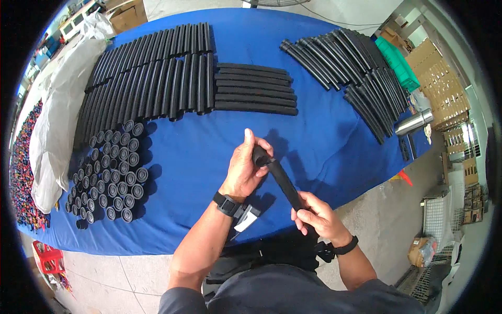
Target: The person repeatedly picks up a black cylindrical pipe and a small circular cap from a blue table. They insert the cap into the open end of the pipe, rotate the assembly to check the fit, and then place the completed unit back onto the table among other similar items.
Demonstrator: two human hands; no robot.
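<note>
One big blue-draped table [191, 157] takes up most of the room in front of me, with the person standing close at its near edge. The largest load on it is a broad block of black tubes [180, 86], laid side by side in two rows toward the left. A pale plastic sheet [57, 120] hangs along that end. Over on the right I see a fan of dark tubes [361, 55], with a green plastic crate [396, 63] just beyond. Between the two groups, a small stack of sleeves [256, 98] lies crosswise.

Near the left, below the block, sits a cluster of round ringed caps [135, 145], set close together. A steel flask [414, 122] lies tilted by the right edge.

Over the cloth, the left hand [243, 170] is closed around a short black end piece [259, 156], thumb pointing up. The right hand [318, 217] is clamped on the lower part of a slim black tube [285, 182], which slants up to that piece; whether the two are joined I can't tell. A dark wristband [228, 204] circles the left wrist.
</note>
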